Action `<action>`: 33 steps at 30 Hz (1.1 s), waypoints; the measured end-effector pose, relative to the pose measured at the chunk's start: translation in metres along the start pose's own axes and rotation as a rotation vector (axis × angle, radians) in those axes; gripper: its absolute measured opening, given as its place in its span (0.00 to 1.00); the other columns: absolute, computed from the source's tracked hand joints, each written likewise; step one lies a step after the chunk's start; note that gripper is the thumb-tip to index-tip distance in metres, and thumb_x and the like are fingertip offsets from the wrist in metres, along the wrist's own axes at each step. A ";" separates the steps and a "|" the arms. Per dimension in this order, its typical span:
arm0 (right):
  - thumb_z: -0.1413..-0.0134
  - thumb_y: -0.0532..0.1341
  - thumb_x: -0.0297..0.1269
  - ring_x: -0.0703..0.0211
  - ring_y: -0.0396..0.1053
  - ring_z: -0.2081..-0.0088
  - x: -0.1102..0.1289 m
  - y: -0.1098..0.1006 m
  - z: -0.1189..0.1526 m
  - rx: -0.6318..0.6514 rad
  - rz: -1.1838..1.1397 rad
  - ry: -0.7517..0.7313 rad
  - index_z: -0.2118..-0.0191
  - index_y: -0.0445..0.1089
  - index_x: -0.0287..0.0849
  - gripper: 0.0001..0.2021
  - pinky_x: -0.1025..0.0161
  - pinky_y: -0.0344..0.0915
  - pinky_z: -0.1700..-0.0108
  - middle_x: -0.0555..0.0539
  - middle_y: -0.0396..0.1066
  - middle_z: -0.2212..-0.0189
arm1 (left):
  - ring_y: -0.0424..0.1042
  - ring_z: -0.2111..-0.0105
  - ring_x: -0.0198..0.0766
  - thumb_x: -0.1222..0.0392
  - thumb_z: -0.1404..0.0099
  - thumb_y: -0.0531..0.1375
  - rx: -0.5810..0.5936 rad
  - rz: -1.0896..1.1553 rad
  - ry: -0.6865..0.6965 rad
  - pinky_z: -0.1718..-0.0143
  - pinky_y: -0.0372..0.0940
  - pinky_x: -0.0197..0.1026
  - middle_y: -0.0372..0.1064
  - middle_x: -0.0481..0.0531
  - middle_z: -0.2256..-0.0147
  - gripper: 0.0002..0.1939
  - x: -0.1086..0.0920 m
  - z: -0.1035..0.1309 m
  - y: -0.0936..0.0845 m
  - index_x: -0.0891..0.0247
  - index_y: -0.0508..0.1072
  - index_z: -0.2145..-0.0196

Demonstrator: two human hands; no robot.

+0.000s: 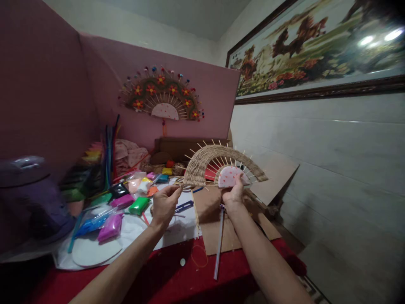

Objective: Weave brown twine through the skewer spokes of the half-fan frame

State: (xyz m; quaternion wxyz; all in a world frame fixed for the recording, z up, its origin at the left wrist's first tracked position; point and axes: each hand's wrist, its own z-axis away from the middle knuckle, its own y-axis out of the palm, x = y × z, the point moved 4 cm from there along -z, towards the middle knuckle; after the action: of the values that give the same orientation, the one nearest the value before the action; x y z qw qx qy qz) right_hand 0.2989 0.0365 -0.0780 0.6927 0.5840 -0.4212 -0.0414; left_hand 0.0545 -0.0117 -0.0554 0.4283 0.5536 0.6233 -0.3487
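A fan-shaped piece of woven twine with thin sticks poking out around its arc is held up over the table. My right hand grips its pink spotted half-round base, thumb on the front face. My left hand is beside the fan's left end, thumb and fingertips pinched together; what lies between them is too small to make out. Below my right hand, a clear stick points down over the cardboard.
Colourful clay packets and a white disc lie left on the red-covered table. A blue cutter lies mid-table. A decorated fan hangs on the pink panel behind. A purple container stands far left.
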 end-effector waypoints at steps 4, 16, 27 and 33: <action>0.48 0.57 0.47 0.66 0.69 0.76 -0.004 -0.001 0.004 -0.068 -0.084 0.087 0.69 0.68 0.45 0.11 0.68 0.65 0.73 0.57 0.72 0.77 | 0.57 0.83 0.28 0.53 0.51 0.63 -0.010 0.084 0.009 0.81 0.53 0.32 0.63 0.45 0.84 0.13 -0.002 0.000 0.001 0.68 0.75 0.75; 0.47 0.57 0.44 0.67 0.69 0.74 -0.006 0.003 0.012 -0.082 -0.112 0.083 0.67 0.68 0.45 0.09 0.68 0.65 0.70 0.58 0.73 0.76 | 0.46 0.87 0.22 0.51 0.57 0.69 -0.052 0.331 -0.174 0.86 0.40 0.30 0.57 0.41 0.86 0.21 0.003 0.005 0.005 0.69 0.77 0.68; 0.49 0.57 0.47 0.65 0.68 0.75 -0.009 0.011 0.026 -0.075 -0.084 0.123 0.67 0.67 0.45 0.11 0.68 0.64 0.72 0.57 0.72 0.77 | 0.43 0.88 0.22 0.49 0.56 0.67 -0.096 0.337 -0.237 0.87 0.37 0.29 0.49 0.38 0.89 0.23 0.009 0.002 0.001 0.70 0.75 0.66; 0.50 0.58 0.48 0.65 0.68 0.75 -0.009 0.010 0.027 -0.069 -0.093 0.119 0.66 0.67 0.45 0.12 0.68 0.63 0.72 0.57 0.72 0.76 | 0.44 0.88 0.23 0.50 0.57 0.68 -0.098 0.342 -0.248 0.87 0.37 0.29 0.50 0.38 0.89 0.23 0.009 0.002 0.002 0.70 0.75 0.67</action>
State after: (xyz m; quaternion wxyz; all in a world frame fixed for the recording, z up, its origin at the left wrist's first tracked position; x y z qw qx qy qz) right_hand 0.2714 0.0237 -0.0752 0.7335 0.5802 -0.3501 -0.0531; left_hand 0.0566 -0.0099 -0.0643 0.5809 0.5828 0.4791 -0.3055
